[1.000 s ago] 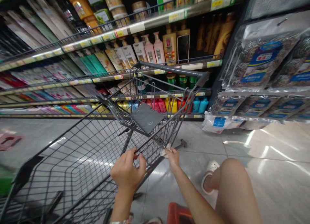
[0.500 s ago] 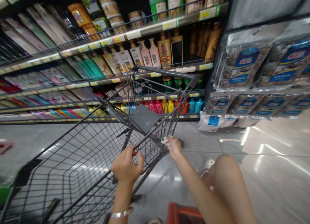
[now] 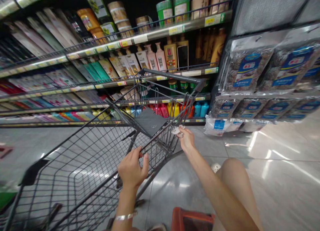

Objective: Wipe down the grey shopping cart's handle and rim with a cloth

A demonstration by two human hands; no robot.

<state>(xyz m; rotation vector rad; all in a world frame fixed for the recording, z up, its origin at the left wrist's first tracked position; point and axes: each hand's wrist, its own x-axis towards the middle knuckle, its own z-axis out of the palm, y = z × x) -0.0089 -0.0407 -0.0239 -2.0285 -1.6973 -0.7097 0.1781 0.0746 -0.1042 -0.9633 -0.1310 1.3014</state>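
Observation:
A dark grey wire shopping cart [image 3: 82, 209] stands at an angle before me, with a flat child-seat panel [image 3: 150, 121] near its handle [image 3: 172, 76]. My left hand [image 3: 133, 167] rests on the cart's near top rim, fingers curled over it and thumb raised. In my right hand [image 3: 187, 139] is a crumpled white wipe [image 3: 178, 131], pinched between the fingers. It is beside the cart's wire side at the handle end; whether it touches the wires I cannot tell.
Shelves of bottles and jars [image 3: 160, 56] line the far side. Packs of steel scourers [image 3: 250, 68] hang at the right. An orange-red plastic stool [image 3: 177, 217] stands low in front, near my bent knee [image 3: 233, 177]. Grey tiled floor [image 3: 200, 184] lies around the cart.
My right hand has moved up and slightly right with the wipe, along the cart's handle end. My left hand stays on the rim. The view has shifted slightly.

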